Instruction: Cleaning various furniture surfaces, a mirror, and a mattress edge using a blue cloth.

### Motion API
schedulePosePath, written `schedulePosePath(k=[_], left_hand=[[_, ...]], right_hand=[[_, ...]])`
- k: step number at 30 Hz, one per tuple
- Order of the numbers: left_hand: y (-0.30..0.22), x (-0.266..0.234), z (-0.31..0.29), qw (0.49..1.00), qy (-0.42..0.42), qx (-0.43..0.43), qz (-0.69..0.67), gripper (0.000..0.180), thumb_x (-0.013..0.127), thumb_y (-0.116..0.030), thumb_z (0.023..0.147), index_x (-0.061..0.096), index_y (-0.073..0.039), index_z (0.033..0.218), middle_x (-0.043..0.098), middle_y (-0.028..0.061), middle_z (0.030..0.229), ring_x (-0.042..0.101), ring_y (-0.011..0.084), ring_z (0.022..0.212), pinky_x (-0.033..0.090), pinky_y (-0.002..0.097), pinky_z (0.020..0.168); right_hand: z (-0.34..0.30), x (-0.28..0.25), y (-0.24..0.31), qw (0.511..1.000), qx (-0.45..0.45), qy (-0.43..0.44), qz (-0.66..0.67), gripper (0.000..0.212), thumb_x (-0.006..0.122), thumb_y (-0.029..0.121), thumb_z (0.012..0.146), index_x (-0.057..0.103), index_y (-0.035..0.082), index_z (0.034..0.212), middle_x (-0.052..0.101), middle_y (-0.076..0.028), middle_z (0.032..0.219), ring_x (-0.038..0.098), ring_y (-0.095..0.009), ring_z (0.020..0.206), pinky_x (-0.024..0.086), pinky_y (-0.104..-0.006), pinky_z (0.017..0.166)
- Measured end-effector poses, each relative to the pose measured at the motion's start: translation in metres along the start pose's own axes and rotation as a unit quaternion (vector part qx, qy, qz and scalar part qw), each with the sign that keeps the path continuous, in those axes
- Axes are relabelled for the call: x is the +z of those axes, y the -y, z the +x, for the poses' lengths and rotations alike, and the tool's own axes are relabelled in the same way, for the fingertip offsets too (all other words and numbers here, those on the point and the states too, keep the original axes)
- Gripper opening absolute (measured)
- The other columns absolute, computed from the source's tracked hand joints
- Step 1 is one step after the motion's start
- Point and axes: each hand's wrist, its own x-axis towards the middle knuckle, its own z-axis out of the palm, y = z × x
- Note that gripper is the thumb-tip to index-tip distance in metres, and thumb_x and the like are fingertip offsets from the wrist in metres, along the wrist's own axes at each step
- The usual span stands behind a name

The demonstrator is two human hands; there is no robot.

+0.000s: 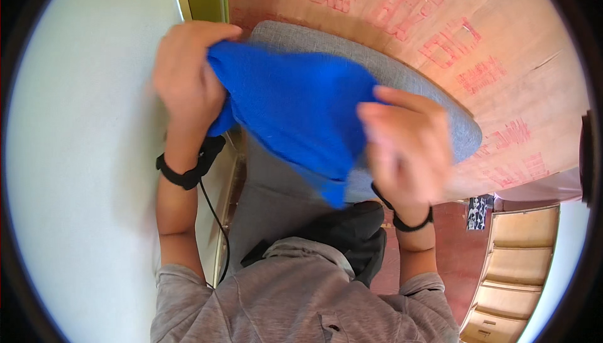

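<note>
A bright blue cloth [301, 95] is stretched between my two hands, and its lower corner hangs down toward my lap. My left hand [188, 73] grips its upper left end, with the fingers curled and a bit of blue showing below the palm. On the other side my right hand [408, 136] pinches the cloth's right edge between thumb and fingers; this hand is blurred by motion. Behind and below the cloth is a grey fabric cushion [440, 117]. What garment or item the cloth is, I cannot make out.
A pale wall [94, 123] rises close along my left. Beyond the cushion lies a plywood board [502, 23] with red markings. A wooden shelf unit [518, 249] stands at the lower right on a reddish floor [452, 242]. A black cable [220, 224] runs from my left wristband.
</note>
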Motion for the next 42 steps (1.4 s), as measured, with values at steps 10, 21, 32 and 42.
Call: schedulePosePath(k=[10,21,32,42], left_hand=[[0.001,0.01,-0.064,0.999,-0.021,0.02,-0.023,0.035,0.07,-0.024,0.083,0.06,-0.008,0.113,0.062,0.0091,0.11,0.059,0.0278,0.093,0.044,0.0378,0.082],[-0.016,0.003,-0.022,0.96,0.1,0.117,0.236,0.044,0.061,-0.002,0.067,0.07,-0.017,0.107,0.056,0.0088,0.111,0.057,0.0253,0.101,0.045,0.0352,0.086],[-0.039,0.045,-0.051,0.922,0.087,-0.27,-0.263,0.071,0.059,-0.027,0.096,0.023,-0.001,0.152,0.031,0.0188,0.15,0.035,0.0299,0.137,0.029,0.0419,0.114],[-0.036,0.065,-0.113,0.914,0.01,-0.3,-0.271,0.076,0.052,-0.038,0.1,0.016,0.004,0.152,0.029,0.0206,0.152,0.035,0.0296,0.137,0.029,0.0421,0.114]], right_hand=[[-0.067,0.049,0.012,0.987,0.129,0.078,-0.055,0.044,0.072,0.01,0.069,0.07,0.012,0.113,0.064,-0.003,0.109,0.055,-0.02,0.082,0.047,-0.0355,0.071],[-0.018,0.02,-0.019,0.954,0.075,-0.021,-0.289,0.033,0.069,0.001,0.074,0.075,0.015,0.103,0.061,-0.004,0.117,0.052,-0.025,0.101,0.037,-0.0366,0.085],[-0.052,0.063,-0.006,0.947,0.149,0.077,-0.275,0.067,0.065,0.053,0.08,0.055,0.026,0.14,0.048,-0.012,0.148,0.045,-0.029,0.135,0.027,-0.0529,0.108],[-0.146,0.109,0.005,0.942,0.052,0.058,-0.327,0.06,0.066,0.047,0.083,0.056,0.028,0.139,0.052,-0.005,0.142,0.045,-0.029,0.133,0.02,-0.051,0.114]])
